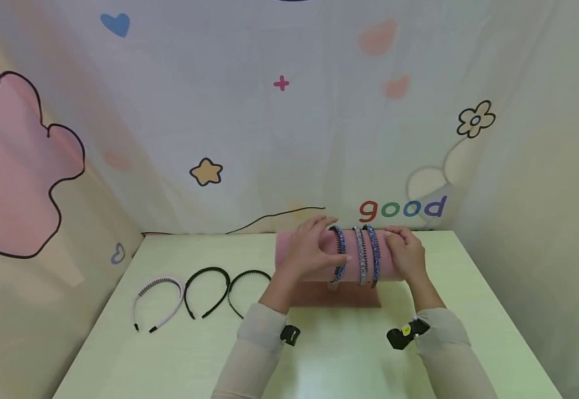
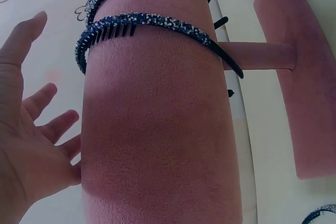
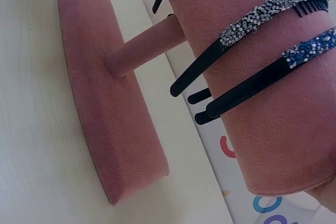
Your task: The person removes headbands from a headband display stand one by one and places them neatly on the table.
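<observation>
Item one: a blue glitter headband [image 1: 341, 249], arched over the roll [image 2: 157, 124] of a pink stand [image 1: 336, 298], near the back edge of the table [image 1: 344, 349]. We judge it light, stiff but springy, rough on the glitter (some might shed), best taken by both arms above the smooth ends. Its ends point down toward the stand's base; its arch crosses the roll, whose long axis follows the table's back edge.

Item two: the left hand [image 1: 306, 249], beside that headband, thumb and fingers spread, pinching nothing we can see.

Item three: the right hand [image 1: 409, 255], gripping the roll's right end, fingers bent; their hidden parts we cannot tell.

Also: a silver headband [image 1: 361, 257] and a second blue headband [image 1: 373, 249], on the roll; a pale headband [image 1: 180, 300], toward the table's left edge.
</observation>
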Tool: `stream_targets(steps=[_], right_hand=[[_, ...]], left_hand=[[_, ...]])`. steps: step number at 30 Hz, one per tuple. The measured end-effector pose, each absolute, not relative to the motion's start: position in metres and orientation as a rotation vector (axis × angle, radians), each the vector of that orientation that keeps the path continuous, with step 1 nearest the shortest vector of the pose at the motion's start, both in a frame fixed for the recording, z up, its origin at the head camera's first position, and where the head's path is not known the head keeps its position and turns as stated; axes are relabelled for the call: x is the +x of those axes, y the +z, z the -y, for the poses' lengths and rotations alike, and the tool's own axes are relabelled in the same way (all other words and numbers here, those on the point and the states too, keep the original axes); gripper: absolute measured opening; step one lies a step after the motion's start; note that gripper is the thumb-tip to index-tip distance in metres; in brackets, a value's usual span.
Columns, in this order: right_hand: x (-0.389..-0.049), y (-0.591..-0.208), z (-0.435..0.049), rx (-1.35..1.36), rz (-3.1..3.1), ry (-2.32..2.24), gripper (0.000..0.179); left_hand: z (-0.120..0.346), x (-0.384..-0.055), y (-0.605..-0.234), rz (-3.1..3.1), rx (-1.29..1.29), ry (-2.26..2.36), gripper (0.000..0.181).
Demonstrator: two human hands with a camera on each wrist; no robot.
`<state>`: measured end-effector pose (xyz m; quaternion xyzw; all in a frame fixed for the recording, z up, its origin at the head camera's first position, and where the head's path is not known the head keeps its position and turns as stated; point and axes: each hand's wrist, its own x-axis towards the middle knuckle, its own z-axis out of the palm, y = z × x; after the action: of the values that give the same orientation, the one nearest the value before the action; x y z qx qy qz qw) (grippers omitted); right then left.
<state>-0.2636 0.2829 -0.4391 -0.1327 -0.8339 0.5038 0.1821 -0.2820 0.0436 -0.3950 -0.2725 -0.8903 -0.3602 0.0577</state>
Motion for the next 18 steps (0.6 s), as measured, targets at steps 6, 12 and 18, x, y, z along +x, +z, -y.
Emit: stream_targets(steps=[6,12,18], right_hand=[[-0.2656,-0.4414,-0.2849,-0.366,2.364,1.420,0.038],[-0.2665,-0.4407,-0.2837,-0.375,2.373,1.418,0.041],[-0.2649,-0.4401,-0.2822,-0.380,2.369,1.412,0.039]], left_hand=[[-0.0460,-0.2897,-0.3950,2.833,-0.805,-0.922,0.088],[-0.0427,-0.2886,-0.3949,2.886,-0.806,-0.892,0.093],[-0.0436,-0.2902,-0.3980,2.928,-0.816,-0.770,0.095]])
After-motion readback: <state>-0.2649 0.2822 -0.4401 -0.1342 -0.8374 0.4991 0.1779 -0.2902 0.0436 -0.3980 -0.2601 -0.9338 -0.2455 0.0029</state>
